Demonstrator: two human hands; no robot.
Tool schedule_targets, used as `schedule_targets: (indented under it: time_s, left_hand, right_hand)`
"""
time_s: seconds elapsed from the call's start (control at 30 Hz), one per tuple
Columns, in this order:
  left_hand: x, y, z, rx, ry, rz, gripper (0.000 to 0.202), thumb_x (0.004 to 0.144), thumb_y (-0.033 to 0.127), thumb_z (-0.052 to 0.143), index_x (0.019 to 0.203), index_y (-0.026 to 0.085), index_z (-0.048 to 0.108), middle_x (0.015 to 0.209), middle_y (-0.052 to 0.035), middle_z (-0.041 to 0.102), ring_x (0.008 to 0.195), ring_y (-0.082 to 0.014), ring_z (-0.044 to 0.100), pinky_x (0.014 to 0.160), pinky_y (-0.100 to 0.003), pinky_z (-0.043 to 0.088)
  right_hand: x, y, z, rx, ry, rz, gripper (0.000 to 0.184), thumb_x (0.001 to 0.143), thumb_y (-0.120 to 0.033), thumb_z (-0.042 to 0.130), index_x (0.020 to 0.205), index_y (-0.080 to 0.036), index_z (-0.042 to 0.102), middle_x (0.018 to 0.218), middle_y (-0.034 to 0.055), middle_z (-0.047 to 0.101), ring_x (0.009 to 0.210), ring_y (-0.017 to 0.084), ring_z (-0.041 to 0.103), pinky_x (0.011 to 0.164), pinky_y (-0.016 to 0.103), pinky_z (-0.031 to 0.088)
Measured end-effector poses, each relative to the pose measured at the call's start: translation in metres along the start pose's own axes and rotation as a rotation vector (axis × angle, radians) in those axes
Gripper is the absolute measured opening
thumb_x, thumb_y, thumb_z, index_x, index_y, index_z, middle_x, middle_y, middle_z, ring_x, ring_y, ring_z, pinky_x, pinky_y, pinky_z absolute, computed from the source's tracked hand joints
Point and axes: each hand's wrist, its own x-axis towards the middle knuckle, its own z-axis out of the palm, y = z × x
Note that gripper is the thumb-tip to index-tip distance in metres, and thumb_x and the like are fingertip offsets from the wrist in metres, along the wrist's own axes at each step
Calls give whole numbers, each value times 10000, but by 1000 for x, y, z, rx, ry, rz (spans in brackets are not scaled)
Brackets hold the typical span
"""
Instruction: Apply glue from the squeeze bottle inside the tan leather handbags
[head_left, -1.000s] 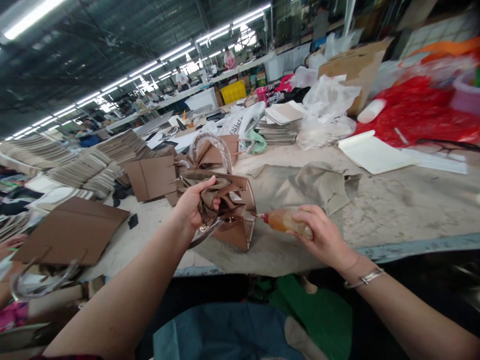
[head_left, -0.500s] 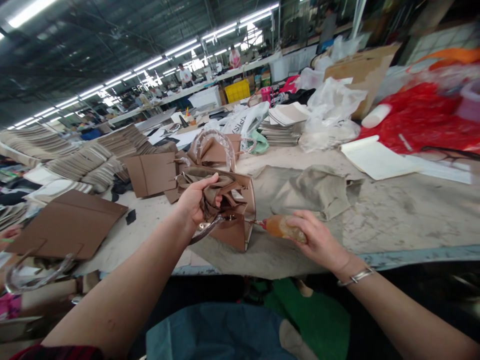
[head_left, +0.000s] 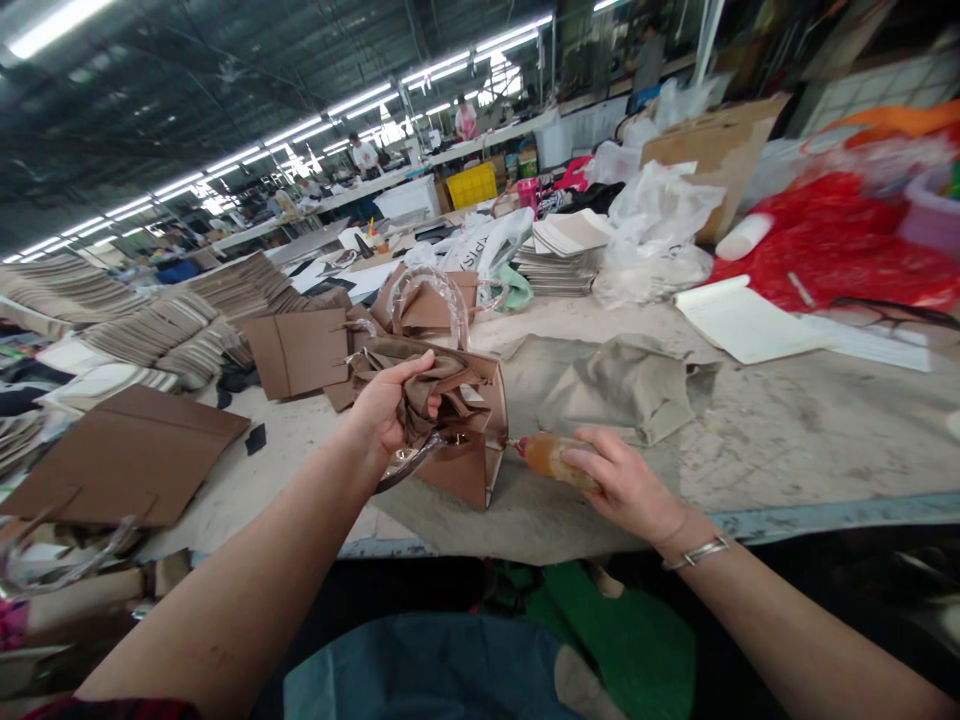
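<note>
A brown handbag lies on the worktable, its pale inner edge facing right. My left hand grips the crumpled brown lining bunched at the bag, thumb on top. One plastic-wrapped handle curves below that hand. In my right hand, fingers wrap round a squeeze bottle of amber liquid with a red cap. The bottle is tilted sideways, its thin nozzle at the bag's right edge; whether the tip touches cannot be made out.
Behind the bag are a brown panel and another wrapped handle. A grey cloth lies to the right, near an open notepad. Stacked panels and a larger brown bag occupy the left. Plastic bags stand at the back.
The bottle and my right hand have shifted slightly left along the bag's edge. My left hand keeps its hold on the lining. The whole view has moved a little.
</note>
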Motion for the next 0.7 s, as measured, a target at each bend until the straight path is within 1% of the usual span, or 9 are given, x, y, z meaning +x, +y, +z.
schedule_targets:
  time_s: [0.13, 0.2, 0.3, 0.43, 0.57, 0.7]
  left_hand:
    - [1, 0, -3, 5, -12, 10, 255, 961, 217, 510, 790, 72, 631, 500, -57, 628, 330, -125, 542, 315, -196, 466]
    - [2, 0, -3, 3, -13, 3, 256, 963, 220, 509, 792, 71, 628, 503, -57, 627, 331, -123, 540, 318, -195, 469]
    - [2, 0, -3, 2, -16, 8, 237, 958, 215, 515, 822, 62, 634, 533, -64, 641, 334, -118, 536, 313, -195, 466]
    - [3, 0, -5, 6, -14, 13, 206, 946, 208, 534, 857, 55, 640, 602, -85, 670, 344, -104, 531, 310, -187, 457]
    - [5, 1, -8, 4, -21, 16, 179, 938, 197, 549, 907, 47, 642, 623, -88, 676, 360, -109, 550, 323, -190, 474]
    - [8, 1, -9, 20, -29, 18, 195, 948, 186, 521, 916, 36, 642, 621, -95, 684, 344, -113, 546, 327, -201, 486]
  right_hand:
    - [2, 0, -7, -6, 59, -22, 453, 758, 6, 490, 1159, -203, 506, 1127, 136, 517, 967, 273, 538, 774, 422, 549]
    - [4, -1, -12, 24, 143, 6, 439, 792, -20, 514, 1189, -207, 497, 1152, 140, 513, 996, 274, 545, 788, 421, 544]
    - [10, -1, -18, 65, 288, 80, 407, 847, -100, 596, 1220, -224, 492, 1175, 138, 514, 1056, 275, 553, 810, 408, 539]
    - [22, -2, -25, 99, 415, 123, 389, 872, -212, 694, 1207, -243, 499, 1122, 114, 530, 1052, 268, 554, 814, 401, 527]
    - [33, -5, -30, 120, 483, 137, 366, 886, -246, 695, 1195, -249, 500, 1109, 106, 527, 1042, 263, 554, 824, 409, 519]
    - [42, -7, -33, 130, 518, 137, 364, 891, -245, 689, 1199, -258, 496, 1103, 96, 529, 1049, 260, 547, 845, 415, 514]
